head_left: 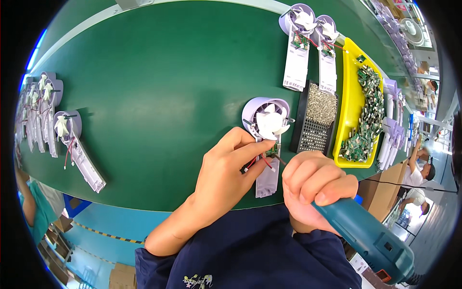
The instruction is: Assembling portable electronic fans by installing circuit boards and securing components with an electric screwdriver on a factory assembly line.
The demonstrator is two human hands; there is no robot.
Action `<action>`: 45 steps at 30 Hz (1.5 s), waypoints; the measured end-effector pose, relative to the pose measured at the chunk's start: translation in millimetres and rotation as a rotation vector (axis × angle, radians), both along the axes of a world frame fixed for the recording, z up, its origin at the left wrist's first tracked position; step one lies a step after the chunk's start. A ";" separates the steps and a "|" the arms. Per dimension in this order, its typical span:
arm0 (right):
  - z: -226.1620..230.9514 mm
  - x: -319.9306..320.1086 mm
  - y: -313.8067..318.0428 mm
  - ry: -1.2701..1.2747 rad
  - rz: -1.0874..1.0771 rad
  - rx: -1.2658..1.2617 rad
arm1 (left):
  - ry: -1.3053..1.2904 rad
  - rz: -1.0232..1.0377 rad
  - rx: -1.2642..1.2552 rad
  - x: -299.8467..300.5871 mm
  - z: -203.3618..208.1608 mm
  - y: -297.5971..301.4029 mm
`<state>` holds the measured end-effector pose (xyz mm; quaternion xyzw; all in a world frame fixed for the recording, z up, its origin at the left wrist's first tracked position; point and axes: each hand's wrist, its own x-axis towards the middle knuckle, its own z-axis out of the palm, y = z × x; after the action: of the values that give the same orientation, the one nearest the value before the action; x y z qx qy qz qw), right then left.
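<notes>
In front of me on the green table lies a lilac handheld fan housing (267, 185) with a white fan blade (271, 122) in its round head. My left hand (226, 168) grips the housing just below the head, thumb and fingers closed around a small green circuit board (272, 148). Red and black wires with a white plug (272, 168) hang by the fingers. My right hand (315, 180) is wrapped around a teal electric screwdriver (368, 236). Its thin bit (280, 159) points left at the board; the fingers partly hide the contact.
A black tray (301, 126) of small screws stands right of the fan, beside a yellow bin (347, 96) heaped with circuit boards. Two fan housings (295, 62) lie behind the tray. Several more are at the far left, with one housing (82, 154) nearer. People work at the right.
</notes>
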<state>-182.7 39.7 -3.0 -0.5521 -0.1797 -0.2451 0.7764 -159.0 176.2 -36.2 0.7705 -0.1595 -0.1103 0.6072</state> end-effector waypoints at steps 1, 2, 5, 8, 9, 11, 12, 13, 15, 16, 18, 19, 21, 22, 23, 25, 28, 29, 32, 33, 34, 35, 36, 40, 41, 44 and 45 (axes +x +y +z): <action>0.5 0.8 -0.5 -0.004 0.001 0.001 | -0.004 0.001 0.001 0.0 -0.1 0.3; 0.9 2.4 -2.1 0.018 0.032 0.006 | -0.012 0.005 0.000 0.5 -0.5 -0.2; 0.8 1.4 -4.5 0.064 0.103 0.087 | -0.029 0.009 -0.007 0.2 0.2 -1.4; 7.0 -4.3 -13.2 0.062 0.099 0.167 | 0.013 -0.005 -0.008 -0.5 2.8 -1.5; 11.9 -7.2 -16.8 0.028 0.054 0.197 | 0.066 -0.019 -0.002 -0.3 3.8 -1.5; 17.7 -16.6 -34.5 -0.046 -0.055 0.246 | 0.073 -0.017 -0.003 0.7 9.3 -3.0; 21.2 -23.0 -45.0 -0.045 -0.061 0.273 | 0.090 -0.022 -0.001 2.3 13.2 -4.2; 21.9 -30.0 -55.1 -0.044 -0.068 0.298 | 0.140 -0.043 0.026 2.0 16.2 -2.8; 20.7 -42.2 -77.1 -0.010 -0.134 0.335 | 0.159 0.031 -0.005 -3.1 18.7 -4.5; 17.7 -47.6 -91.2 0.003 -0.164 0.316 | 0.195 0.041 0.013 -3.6 20.8 -1.9; 17.4 -58.1 -117.2 0.052 -0.340 0.321 | 0.321 0.048 -0.121 -4.0 10.7 -1.6; 21.2 -63.1 -132.4 0.149 -0.426 0.320 | 0.356 0.049 -0.153 -1.6 8.2 -2.8; 40.5 -66.8 -151.9 0.416 -0.545 0.349 | 0.401 0.027 -0.241 8.5 9.5 -1.7; 45.6 -70.7 -163.1 0.510 -0.570 0.296 | 0.403 0.017 -0.258 16.2 9.4 -1.0; 46.8 -72.6 -173.4 0.577 -0.565 0.230 | 0.327 0.025 -0.194 25.8 12.6 -0.3; 38.5 -77.8 -195.3 0.666 -0.563 0.074 | 0.233 0.028 -0.172 51.1 9.7 1.0; 36.9 -75.4 -204.6 0.839 -0.595 -0.291 | 0.271 0.050 -0.139 92.5 8.8 -2.5; 34.4 -73.0 -206.1 0.903 -0.604 -0.326 | 0.260 0.060 -0.130 103.9 7.3 0.1; 42.3 -70.3 -202.8 0.934 -0.680 -0.644 | 0.232 -0.019 -0.158 134.5 5.1 -2.6; 41.4 -72.0 -203.4 0.931 -0.686 -0.643 | 0.314 -0.027 -0.165 142.1 7.6 -8.4; 38.2 -74.8 -203.7 0.893 -0.685 -0.731 | 0.301 -0.026 -0.159 147.7 6.7 -15.0; 35.5 -75.8 -203.1 0.852 -0.680 -0.820 | 0.287 -0.020 -0.153 153.0 5.1 -20.4; 34.1 -77.4 -201.1 0.850 -0.681 -0.822 | 0.269 -0.041 -0.166 157.0 4.1 -24.4; 29.2 -85.6 -190.7 0.870 -0.656 -1.039 | 0.238 -0.051 -0.142 164.3 8.7 -34.7; 34.9 -82.6 -185.1 0.905 -0.599 -1.072 | 0.258 -0.042 -0.165 167.7 8.0 -38.4; 32.2 -75.8 -180.2 0.888 -0.555 -1.143 | 0.253 -0.051 -0.153 174.7 2.4 -39.4; 31.6 -74.9 -179.6 0.897 -0.563 -1.144 | 0.240 -0.056 -0.138 175.8 1.1 -39.8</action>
<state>-257.6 -139.9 28.6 -0.9380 0.1997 -0.0555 0.2779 16.8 136.4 -35.1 0.7033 -0.1144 -0.2076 0.6702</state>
